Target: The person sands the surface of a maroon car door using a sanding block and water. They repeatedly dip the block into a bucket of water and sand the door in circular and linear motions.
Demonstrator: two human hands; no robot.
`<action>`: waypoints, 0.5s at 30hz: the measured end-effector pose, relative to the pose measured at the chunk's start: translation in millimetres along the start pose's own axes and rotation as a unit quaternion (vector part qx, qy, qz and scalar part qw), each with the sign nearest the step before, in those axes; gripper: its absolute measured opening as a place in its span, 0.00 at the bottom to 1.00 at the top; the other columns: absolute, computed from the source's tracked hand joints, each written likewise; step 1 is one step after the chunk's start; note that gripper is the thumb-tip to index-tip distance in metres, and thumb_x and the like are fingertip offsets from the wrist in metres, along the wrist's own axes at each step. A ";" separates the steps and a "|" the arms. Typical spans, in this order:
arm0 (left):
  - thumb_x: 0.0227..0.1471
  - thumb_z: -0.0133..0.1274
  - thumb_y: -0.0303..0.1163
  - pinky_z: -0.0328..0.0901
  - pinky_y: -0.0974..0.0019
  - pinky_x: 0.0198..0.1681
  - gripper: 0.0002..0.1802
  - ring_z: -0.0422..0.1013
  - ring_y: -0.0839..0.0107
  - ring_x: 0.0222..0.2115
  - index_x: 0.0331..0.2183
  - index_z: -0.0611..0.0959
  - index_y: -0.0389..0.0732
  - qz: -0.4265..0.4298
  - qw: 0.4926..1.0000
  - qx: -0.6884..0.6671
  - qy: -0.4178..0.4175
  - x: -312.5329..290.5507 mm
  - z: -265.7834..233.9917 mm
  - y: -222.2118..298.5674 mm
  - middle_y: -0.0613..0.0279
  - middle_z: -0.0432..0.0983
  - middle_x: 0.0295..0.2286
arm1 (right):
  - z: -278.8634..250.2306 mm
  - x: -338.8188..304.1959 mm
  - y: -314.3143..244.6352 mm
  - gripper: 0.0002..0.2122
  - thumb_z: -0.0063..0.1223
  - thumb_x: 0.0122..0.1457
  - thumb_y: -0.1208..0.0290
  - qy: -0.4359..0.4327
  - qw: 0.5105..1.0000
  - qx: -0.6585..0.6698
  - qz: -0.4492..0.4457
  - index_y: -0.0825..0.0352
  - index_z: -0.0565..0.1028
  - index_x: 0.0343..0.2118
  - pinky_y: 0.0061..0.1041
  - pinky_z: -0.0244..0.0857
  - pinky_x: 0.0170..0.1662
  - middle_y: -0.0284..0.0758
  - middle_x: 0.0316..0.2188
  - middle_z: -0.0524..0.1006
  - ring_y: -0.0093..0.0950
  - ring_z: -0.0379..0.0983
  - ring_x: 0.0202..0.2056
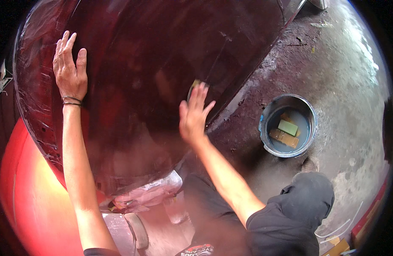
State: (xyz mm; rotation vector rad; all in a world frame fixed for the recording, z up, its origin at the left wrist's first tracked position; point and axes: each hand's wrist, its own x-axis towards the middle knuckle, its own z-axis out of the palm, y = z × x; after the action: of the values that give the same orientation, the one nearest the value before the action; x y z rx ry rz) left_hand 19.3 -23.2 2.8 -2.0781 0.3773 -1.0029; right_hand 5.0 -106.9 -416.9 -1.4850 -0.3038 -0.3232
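Observation:
A large dark red car door (132, 85) fills the upper middle, its surface glossy and wet-looking. My left hand (70, 70) lies flat against the panel on the left, fingers stretched upward, holding nothing. Toward the panel's right side, my right hand (195, 115) presses a small flat sanding pad (196, 82) to the surface. Only the pad's yellowish and grey edge shows past the fingers, and the rest is hidden under them. The right hand is slightly blurred.
On the grey floor at right stands a round bucket (313, 134) of cloudy water, holding a green block (287, 127) and a brown block (284, 138). A bright red body panel (34, 183) curves at lower left. My bent knee (309, 194) is near the bucket.

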 end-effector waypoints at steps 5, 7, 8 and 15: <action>0.76 0.50 0.46 0.55 0.48 0.77 0.26 0.63 0.49 0.73 0.68 0.78 0.49 0.015 1.000 -0.001 0.008 -2.3 -4.1 -4.1 0.57 0.71 0.70 | -10.3 50.7 29.8 0.35 0.34 0.83 0.56 0.008 0.998 -0.052 0.039 0.68 0.41 0.83 0.79 0.19 0.74 0.45 0.85 0.36 0.48 0.30 0.84; 0.77 0.49 0.46 0.55 0.49 0.77 0.25 0.64 0.51 0.72 0.68 0.79 0.49 0.014 1.000 -0.008 0.017 -1.2 -1.1 -2.9 0.58 0.72 0.70 | -55.7 148.5 36.4 0.33 0.28 0.84 0.54 0.031 0.990 0.026 0.133 0.69 0.43 0.83 0.81 0.25 0.73 0.45 0.85 0.38 0.48 0.30 0.84; 0.77 0.50 0.46 0.55 0.49 0.77 0.26 0.64 0.51 0.73 0.68 0.79 0.49 0.010 1.000 -0.005 0.015 -0.3 -2.4 -3.0 0.58 0.72 0.70 | -70.4 182.7 42.9 0.33 0.26 0.84 0.53 0.035 0.986 0.044 0.154 0.69 0.44 0.82 0.84 0.27 0.72 0.45 0.85 0.37 0.48 0.31 0.84; 0.77 0.49 0.47 0.55 0.48 0.77 0.26 0.63 0.51 0.73 0.69 0.78 0.50 0.008 1.000 0.000 0.015 -0.4 1.2 -2.7 0.59 0.71 0.71 | 0.5 -5.4 35.4 0.36 0.36 0.82 0.54 -0.024 0.997 -0.038 0.056 0.65 0.41 0.83 0.79 0.22 0.74 0.44 0.85 0.36 0.48 0.29 0.84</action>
State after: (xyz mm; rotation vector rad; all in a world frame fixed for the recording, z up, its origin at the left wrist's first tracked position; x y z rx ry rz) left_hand 19.8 -20.6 4.2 -2.0590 0.4084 -1.0260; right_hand 13.9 -104.2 -451.5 -1.5801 -0.2467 -0.2112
